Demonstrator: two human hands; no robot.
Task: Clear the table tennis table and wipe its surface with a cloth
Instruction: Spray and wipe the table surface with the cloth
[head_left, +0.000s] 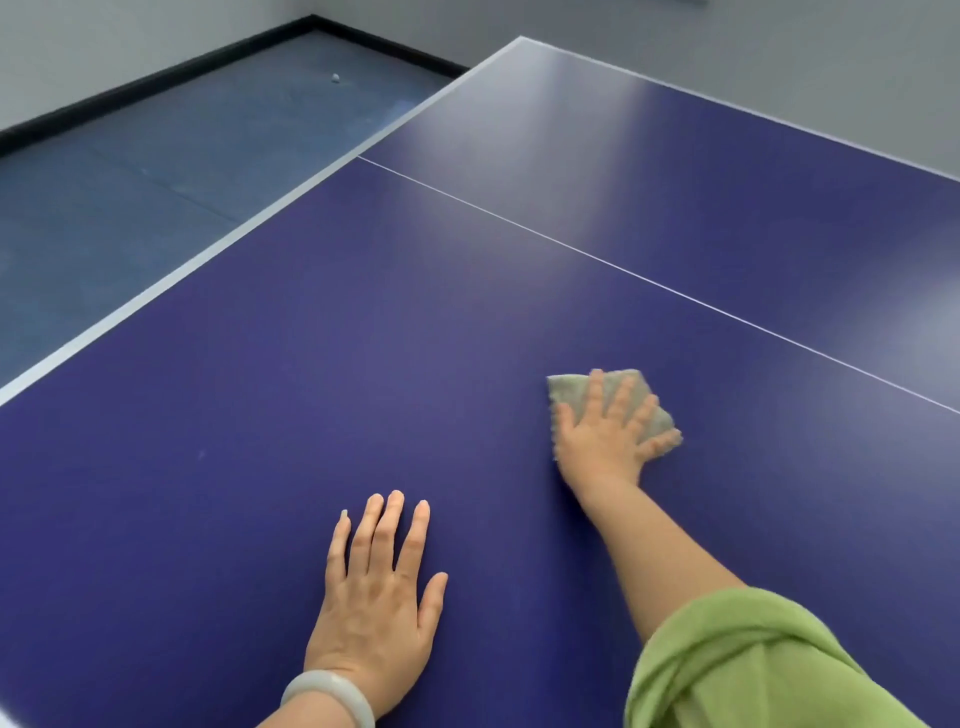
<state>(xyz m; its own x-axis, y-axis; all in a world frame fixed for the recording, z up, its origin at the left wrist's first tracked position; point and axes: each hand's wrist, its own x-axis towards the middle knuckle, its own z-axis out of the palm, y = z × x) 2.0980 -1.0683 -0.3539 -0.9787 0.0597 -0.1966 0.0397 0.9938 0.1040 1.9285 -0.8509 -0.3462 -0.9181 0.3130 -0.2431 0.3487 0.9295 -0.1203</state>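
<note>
Sleeve (753, 665), blurred right hand (608, 441) over half-hidden cloth (570, 392)

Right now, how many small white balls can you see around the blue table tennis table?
1. The small white ball lies on the grey-blue floor near the far black skirting, off the table. Others may be out of frame.

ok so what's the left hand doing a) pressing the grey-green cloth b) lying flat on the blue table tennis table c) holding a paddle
b: the left hand lies flat, fingers straight, on the blue table tennis table; the right hand presses the grey-green cloth.
</note>
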